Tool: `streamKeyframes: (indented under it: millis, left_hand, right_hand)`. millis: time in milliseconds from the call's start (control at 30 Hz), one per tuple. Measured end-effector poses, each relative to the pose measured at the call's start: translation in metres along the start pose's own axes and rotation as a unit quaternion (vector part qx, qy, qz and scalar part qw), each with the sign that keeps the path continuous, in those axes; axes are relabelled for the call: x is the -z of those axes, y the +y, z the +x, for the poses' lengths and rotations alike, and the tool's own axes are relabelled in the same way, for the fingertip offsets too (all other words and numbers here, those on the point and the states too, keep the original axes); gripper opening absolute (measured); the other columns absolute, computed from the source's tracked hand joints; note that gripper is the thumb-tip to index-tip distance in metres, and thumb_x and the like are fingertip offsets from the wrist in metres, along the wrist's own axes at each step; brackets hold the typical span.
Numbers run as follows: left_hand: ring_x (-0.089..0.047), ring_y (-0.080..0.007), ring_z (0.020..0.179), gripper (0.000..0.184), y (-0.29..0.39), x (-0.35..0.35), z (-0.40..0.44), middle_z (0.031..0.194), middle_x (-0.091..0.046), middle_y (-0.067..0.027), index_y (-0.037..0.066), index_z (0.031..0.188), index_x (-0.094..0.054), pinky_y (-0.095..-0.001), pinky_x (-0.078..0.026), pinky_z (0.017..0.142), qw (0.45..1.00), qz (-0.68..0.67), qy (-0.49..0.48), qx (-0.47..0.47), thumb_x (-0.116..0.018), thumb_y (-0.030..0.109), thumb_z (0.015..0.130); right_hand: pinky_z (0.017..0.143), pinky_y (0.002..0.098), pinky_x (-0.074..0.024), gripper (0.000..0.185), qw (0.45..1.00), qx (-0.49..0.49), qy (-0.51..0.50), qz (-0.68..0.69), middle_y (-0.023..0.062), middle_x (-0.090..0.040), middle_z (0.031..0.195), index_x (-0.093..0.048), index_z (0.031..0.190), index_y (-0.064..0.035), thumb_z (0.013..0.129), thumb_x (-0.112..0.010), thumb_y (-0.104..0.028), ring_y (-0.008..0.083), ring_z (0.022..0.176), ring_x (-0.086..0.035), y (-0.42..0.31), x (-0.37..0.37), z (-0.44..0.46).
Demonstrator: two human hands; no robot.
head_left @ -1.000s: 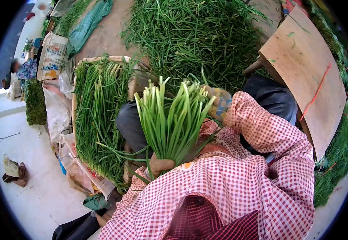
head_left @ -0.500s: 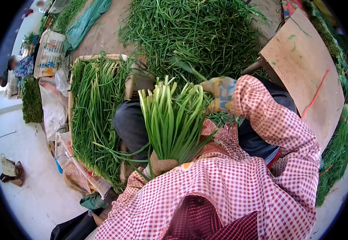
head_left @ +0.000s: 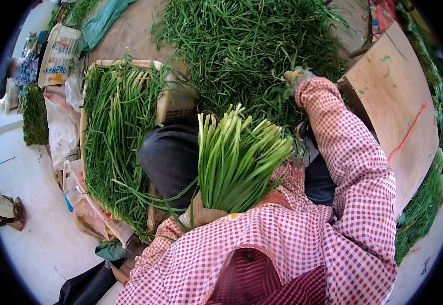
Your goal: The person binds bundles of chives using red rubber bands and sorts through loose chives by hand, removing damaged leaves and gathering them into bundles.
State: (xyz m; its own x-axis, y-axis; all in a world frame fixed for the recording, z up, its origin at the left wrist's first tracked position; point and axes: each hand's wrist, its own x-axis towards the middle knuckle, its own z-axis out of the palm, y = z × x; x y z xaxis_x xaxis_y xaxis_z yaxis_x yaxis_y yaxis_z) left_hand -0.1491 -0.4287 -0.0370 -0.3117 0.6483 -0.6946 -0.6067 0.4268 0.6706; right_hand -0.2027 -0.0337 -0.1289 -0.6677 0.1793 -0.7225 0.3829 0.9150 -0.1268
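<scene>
My gloved left hand (head_left: 203, 212) is closed around the lower, leafy part of a thick bunch of garlic chives (head_left: 234, 162), held against my lap with the pale stem ends pointing up and fanned out. A few long leaves trail from it to the left. My right arm is stretched forward, and my gloved right hand (head_left: 299, 76) is over the near right side of a big heap of loose green leaves (head_left: 252, 43). Its fingers are small and partly hidden, so their grip does not show.
Left of my knee stands a crate (head_left: 161, 96) full of laid-out chives (head_left: 117, 142). A tan board (head_left: 394, 96) leans on the right, with more greens (head_left: 422, 208) beyond it. Plastic bags (head_left: 61, 124) lie left of the crate. A person (head_left: 25, 68) is far left.
My right hand has left the chive bunch and moved forward to the leaf heap. The bunch stays in my left hand, its stems now leaning further right.
</scene>
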Motion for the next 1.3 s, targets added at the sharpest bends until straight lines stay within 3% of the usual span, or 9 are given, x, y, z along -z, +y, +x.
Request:
streamKeyframes:
  millis: [67, 167, 300, 667, 700, 833, 967, 1033, 1300]
  left_hand:
    - [-0.06, -0.0172, 0.102, 0.053, 0.017, -0.008, 0.002, 0.114, -0.065, -0.0085, 0.003, 0.117, -0.062, -0.0329, -0.051, 0.084, 0.999, 0.039, 0.005, 0.011, -0.081, 0.0, 0.068]
    - [-0.059, -0.0167, 0.103, 0.056, 0.017, -0.002, 0.009, 0.116, -0.064, -0.009, 0.004, 0.119, -0.061, -0.0329, -0.051, 0.085, 0.997, -0.033, -0.062, -0.01, -0.082, 0.001, 0.068]
    - [-0.059, -0.0163, 0.103, 0.056, 0.018, -0.005, 0.013, 0.117, -0.064, -0.009, 0.004, 0.119, -0.06, -0.0327, -0.051, 0.085, 0.991, -0.108, -0.073, 0.004, -0.082, 0.002, 0.068]
    - [-0.058, -0.019, 0.109, 0.054, -0.021, 0.016, 0.026, 0.125, -0.059, -0.0102, 0.002, 0.124, -0.056, -0.0327, -0.05, 0.09, 0.988, -0.105, -0.084, 0.081, -0.079, 0.007, 0.075]
    - [-0.058, -0.0191, 0.109, 0.053, -0.017, 0.015, 0.025, 0.124, -0.06, -0.0099, 0.002, 0.124, -0.056, -0.0327, -0.05, 0.091, 0.987, -0.113, -0.08, 0.077, -0.078, 0.006, 0.076]
    - [-0.058, -0.0192, 0.11, 0.053, -0.005, 0.013, 0.023, 0.124, -0.06, -0.0098, 0.003, 0.125, -0.056, -0.0328, -0.049, 0.092, 0.989, -0.121, -0.079, 0.043, -0.077, 0.006, 0.076]
    - [-0.057, -0.0194, 0.11, 0.054, -0.009, 0.01, 0.024, 0.124, -0.06, -0.01, 0.003, 0.125, -0.056, -0.033, -0.049, 0.092, 0.989, -0.122, -0.08, 0.024, -0.077, 0.005, 0.076]
    - [-0.057, -0.0194, 0.11, 0.055, -0.012, 0.011, 0.027, 0.125, -0.06, -0.0101, 0.003, 0.126, -0.056, -0.0332, -0.049, 0.092, 0.989, -0.122, -0.081, 0.02, -0.078, 0.005, 0.075]
    - [-0.057, -0.0197, 0.111, 0.058, -0.017, 0.01, 0.028, 0.125, -0.059, -0.0105, 0.002, 0.127, -0.055, -0.0337, -0.048, 0.092, 0.988, -0.134, -0.076, 0.014, -0.079, 0.005, 0.074]
  right_hand:
    - [0.111, 0.0473, -0.0292, 0.073, 0.999, -0.027, 0.016, -0.037, 0.0188, -0.026, 0.149, -0.042, 0.139, -0.0104, 0.083, -0.063, -0.051, 0.0371, 0.135, -0.032, -0.019, 0.019, -0.03]
    - [0.109, 0.0466, -0.0319, 0.103, 0.918, 0.263, -0.184, 0.233, 0.022, -0.045, 0.138, -0.042, 0.138, -0.0038, 0.069, -0.057, -0.078, 0.0354, 0.129, -0.042, -0.02, 0.002, -0.007]
    - [0.104, 0.0431, -0.0374, 0.085, 0.92, 0.262, -0.267, 0.12, 0.0213, -0.053, 0.13, -0.049, 0.134, -0.0039, 0.075, -0.066, -0.062, 0.033, 0.123, -0.049, -0.084, 0.03, -0.078]
    - [0.084, 0.0311, -0.0489, 0.027, 0.694, 0.4, -0.133, 0.583, 0.0088, -0.066, 0.109, -0.063, 0.115, -0.0044, 0.094, -0.055, -0.018, 0.0214, 0.094, -0.063, -0.088, -0.117, -0.001]
    - [0.087, 0.0317, -0.05, 0.028, 0.857, 0.274, -0.181, 0.396, 0.0104, -0.062, 0.115, -0.059, 0.12, -0.0045, 0.094, -0.051, -0.012, 0.0223, 0.098, -0.062, -0.092, -0.061, -0.023]
    - [0.094, 0.0347, -0.0456, 0.041, 0.987, 0.004, -0.109, 0.12, 0.0209, -0.05, 0.129, -0.045, 0.132, -0.0049, 0.094, -0.051, -0.02, 0.0277, 0.118, -0.05, -0.022, -0.023, 0.03]
    - [0.105, 0.0415, -0.0382, 0.068, 0.969, 0.163, 0.133, 0.133, 0.0194, -0.046, 0.136, -0.034, 0.143, -0.0103, 0.088, -0.061, -0.04, 0.0334, 0.127, -0.044, 0.013, -0.034, 0.03]
    - [0.11, 0.0454, -0.0325, 0.088, 0.884, 0.283, -0.146, 0.343, 0.0216, -0.044, 0.138, -0.032, 0.144, -0.0111, 0.08, -0.056, -0.066, 0.0352, 0.128, -0.043, -0.031, 0.01, -0.012]
    - [0.072, 0.03, -0.0526, 0.023, 0.892, 0.314, -0.037, 0.322, 0.0101, -0.069, 0.09, -0.067, 0.109, -0.0048, 0.091, -0.061, -0.019, 0.0173, 0.083, -0.066, -0.077, -0.002, -0.027]
